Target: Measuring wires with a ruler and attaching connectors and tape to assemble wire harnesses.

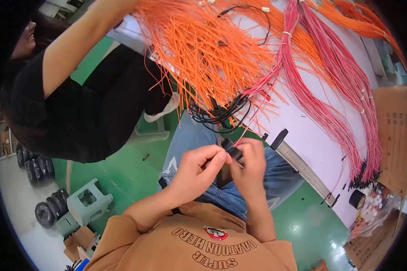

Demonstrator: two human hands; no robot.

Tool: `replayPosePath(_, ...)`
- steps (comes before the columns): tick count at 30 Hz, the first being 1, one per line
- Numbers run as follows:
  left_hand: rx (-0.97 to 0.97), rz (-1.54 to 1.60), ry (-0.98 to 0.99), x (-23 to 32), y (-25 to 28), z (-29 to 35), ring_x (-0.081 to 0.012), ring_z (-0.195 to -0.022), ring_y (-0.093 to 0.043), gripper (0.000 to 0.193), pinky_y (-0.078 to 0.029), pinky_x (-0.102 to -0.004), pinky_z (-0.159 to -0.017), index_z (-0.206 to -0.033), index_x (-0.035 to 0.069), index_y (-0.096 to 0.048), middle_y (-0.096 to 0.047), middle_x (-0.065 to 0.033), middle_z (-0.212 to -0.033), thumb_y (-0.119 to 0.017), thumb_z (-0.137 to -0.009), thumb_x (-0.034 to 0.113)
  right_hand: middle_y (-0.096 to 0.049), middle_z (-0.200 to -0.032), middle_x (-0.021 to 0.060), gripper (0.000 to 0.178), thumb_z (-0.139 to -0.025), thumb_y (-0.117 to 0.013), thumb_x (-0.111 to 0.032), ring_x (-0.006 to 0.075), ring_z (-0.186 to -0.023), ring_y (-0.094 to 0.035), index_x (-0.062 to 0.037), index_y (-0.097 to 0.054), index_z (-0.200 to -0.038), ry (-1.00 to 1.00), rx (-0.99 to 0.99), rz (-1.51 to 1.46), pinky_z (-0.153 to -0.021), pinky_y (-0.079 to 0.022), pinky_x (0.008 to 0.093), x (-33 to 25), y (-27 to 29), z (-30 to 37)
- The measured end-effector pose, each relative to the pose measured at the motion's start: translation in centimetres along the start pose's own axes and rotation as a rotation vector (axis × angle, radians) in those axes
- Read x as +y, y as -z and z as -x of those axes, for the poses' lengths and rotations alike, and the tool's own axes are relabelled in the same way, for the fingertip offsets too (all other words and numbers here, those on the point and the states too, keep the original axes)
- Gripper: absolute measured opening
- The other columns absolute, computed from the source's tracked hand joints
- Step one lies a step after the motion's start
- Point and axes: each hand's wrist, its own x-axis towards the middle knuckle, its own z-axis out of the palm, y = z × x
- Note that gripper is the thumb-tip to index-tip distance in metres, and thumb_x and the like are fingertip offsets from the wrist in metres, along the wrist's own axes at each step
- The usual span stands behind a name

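Observation:
Above my lap, my left hand (199, 169) and my right hand (250, 165) meet around what looks like a roll of black tape (231, 149). My left thumb and index finger pinch at its near side, while the right fingers curl around its other side. A thin pink wire (243, 134) runs from my hands up toward the table. Where exactly the wire meets the tape is hidden by my fingers. Just beyond, a tangle of black cable ends (215, 114) hangs over the table's edge.
Loose orange wires (212, 54) spread across the white table (298, 122), with tied pink wire bundles (303, 83) at right. A metal ruler (305, 170) lies along the near edge, another black roll (357, 198) beyond it. A person in black (86, 104) sits at left, reaching over the wires.

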Motion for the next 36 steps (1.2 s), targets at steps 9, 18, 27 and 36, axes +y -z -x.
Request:
replayPosePath(9,0.088,-0.264,-0.271,-0.7,-2.1,2.0,-0.0319,-0.069,-0.063,0.018,-0.051,-0.0371,-0.059,-0.103,-0.003,-0.065,-0.063,-0.0157,-0.080,-0.063,-0.088,0.006,-0.052,-0.093,0.0074,0.039,-0.074,-0.070,-0.007,0.0177,-0.080,-0.048,-0.0025,-0.056,-0.110,0.038,0.128,0.094,-0.068,-0.039,0.0297,-3.2,1.4,-4.1)
replayPosePath(18,-0.066,0.230,0.039,0.8,-1.2,0.4,-0.0045,-0.060,-0.046,0.022,-0.036,-0.0230,-0.053,-0.097,0.001,-0.069,-0.059,0.0019,-0.071,-0.055,-0.098,0.017,-0.055,-0.105,0.0160,0.030,-0.075,-0.069,-0.005,0.0313,-0.095,-0.055,-0.0001,-0.054,-0.101,-0.125,-0.119,-0.243,-0.083,-0.045,0.0392,-0.3,1.0,-0.1)
replayPosePath(27,0.136,-0.176,-0.164,0.1,-1.8,-0.4,-0.0012,-0.051,-0.030,0.021,-0.026,-0.0219,-0.044,-0.105,-0.001,-0.065,-0.045,0.0083,-0.062,-0.051,-0.099,0.013,-0.051,-0.095,0.0132,0.017,-0.078,-0.060,-0.003,0.0263,-0.084,-0.050,-0.0003,-0.050,-0.091,0.008,0.070,0.186,-0.076,-0.042,0.0344,-1.5,4.5,-4.5)
replayPosePath(36,-0.149,0.385,0.208,1.7,-2.1,0.2,-0.0004,-0.060,-0.033,0.018,-0.026,-0.0179,-0.051,-0.104,0.006,-0.052,-0.042,0.0070,-0.072,-0.041,-0.103,0.020,-0.056,-0.109,0.0088,0.039,-0.076,-0.057,0.001,0.0164,-0.090,-0.051,-0.0016,-0.057,-0.115,-0.152,-0.033,-0.064,-0.075,-0.041,0.0266,-1.2,5.0,-0.5)
